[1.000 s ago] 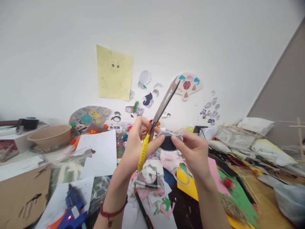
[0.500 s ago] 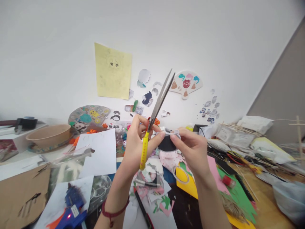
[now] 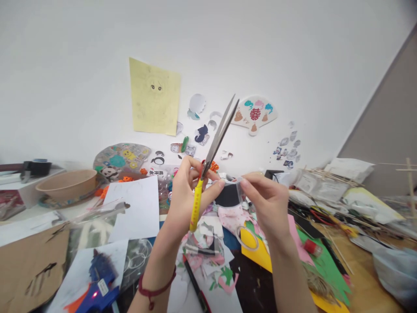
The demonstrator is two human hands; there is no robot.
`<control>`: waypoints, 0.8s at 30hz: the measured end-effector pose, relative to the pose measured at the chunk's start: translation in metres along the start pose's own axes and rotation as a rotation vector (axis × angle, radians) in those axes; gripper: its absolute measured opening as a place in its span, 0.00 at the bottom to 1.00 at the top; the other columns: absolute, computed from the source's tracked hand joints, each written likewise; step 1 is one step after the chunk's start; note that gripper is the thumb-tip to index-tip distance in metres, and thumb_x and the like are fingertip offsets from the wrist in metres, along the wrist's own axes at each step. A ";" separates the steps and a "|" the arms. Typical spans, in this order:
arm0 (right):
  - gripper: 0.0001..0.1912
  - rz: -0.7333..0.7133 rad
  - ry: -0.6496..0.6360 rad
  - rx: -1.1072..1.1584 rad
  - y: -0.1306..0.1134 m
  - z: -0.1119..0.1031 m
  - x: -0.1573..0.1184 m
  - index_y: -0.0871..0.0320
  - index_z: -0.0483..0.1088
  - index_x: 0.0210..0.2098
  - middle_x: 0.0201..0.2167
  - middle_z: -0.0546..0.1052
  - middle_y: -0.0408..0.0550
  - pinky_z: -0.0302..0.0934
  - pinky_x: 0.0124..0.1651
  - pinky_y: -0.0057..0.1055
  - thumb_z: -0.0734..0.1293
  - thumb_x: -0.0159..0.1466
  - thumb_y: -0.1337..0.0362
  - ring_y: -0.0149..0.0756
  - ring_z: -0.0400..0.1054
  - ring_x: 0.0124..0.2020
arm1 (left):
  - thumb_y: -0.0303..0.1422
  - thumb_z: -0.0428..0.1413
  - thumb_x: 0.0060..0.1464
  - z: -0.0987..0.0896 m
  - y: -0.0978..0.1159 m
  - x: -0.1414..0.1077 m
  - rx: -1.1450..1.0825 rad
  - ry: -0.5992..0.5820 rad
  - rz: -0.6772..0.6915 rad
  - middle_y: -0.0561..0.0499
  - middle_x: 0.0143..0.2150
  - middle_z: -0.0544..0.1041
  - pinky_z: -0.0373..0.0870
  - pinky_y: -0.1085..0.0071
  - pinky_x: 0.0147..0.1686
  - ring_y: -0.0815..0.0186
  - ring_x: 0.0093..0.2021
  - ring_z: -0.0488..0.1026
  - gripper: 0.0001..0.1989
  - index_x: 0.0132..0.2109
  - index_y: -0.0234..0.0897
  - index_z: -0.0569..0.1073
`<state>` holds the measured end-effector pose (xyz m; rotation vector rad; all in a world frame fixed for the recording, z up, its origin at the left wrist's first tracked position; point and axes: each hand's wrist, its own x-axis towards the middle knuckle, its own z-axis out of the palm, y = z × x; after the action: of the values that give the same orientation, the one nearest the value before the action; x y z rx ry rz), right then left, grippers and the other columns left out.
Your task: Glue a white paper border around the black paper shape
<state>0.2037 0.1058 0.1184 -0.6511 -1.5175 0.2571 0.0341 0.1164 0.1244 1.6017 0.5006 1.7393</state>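
My left hand [image 3: 189, 195] is closed, with scissors [image 3: 211, 161] hung on its fingers. Their yellow handle points down, and the slightly parted blades point up. The same hand's thumb pinches the left side of a small black cutout [image 3: 228, 195] with a pale, see-through-looking border. My right hand [image 3: 269, 200] is closed too, thumb and fingers pinching the cutout's upper right edge. The cutout is held above the cluttered table. Fingers hide part of its top, so I cannot tell whether a separate film lies over it.
Paper scraps [image 3: 208, 261] and a dark pen [image 3: 197, 282] lie below my hands. A blue glue gun [image 3: 99, 287] with a lit red light rests at front left. A tape ring [image 3: 246, 238] lies on yellow paper. A brown bowl [image 3: 67, 184] stands at left, twine [image 3: 321, 284] at right.
My right hand has shifted slightly right and its grip now sits at the cutout's edge, showing more of the black face. My left hand and the scissors have barely moved.
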 end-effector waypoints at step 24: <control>0.04 -0.036 0.133 0.038 0.004 0.009 -0.005 0.54 0.79 0.34 0.30 0.79 0.41 0.66 0.36 0.25 0.71 0.63 0.67 0.30 0.72 0.32 | 0.29 0.64 0.51 -0.001 0.001 0.001 0.044 -0.077 0.004 0.57 0.30 0.75 0.60 0.74 0.28 0.72 0.27 0.65 0.18 0.36 0.41 0.59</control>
<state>0.1952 0.1085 0.1116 -0.5984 -1.3927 0.2104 0.0326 0.1162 0.1257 1.6947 0.5012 1.6727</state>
